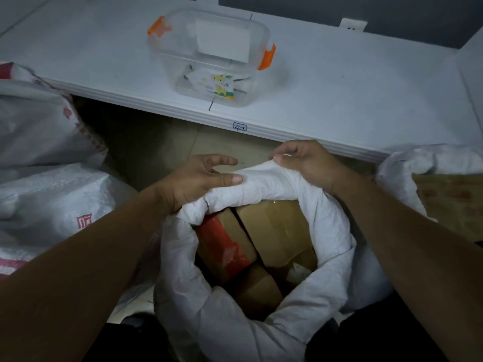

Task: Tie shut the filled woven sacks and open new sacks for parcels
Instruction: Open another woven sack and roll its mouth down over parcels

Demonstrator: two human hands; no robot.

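A white woven sack stands open in front of me, its rim rolled down into a thick cuff. Inside lie brown cardboard parcels, one with red tape. My left hand rests on the far rim of the sack, thumb lying across the rolled fabric and fingers stretched forward. My right hand pinches the same far rim a little to the right, thumb and fingers curled on the cloth.
A white table runs across the back, with a clear plastic box with orange latches on it. Filled white sacks with red print lie at the left. Another white sack with a cardboard box sits at the right.
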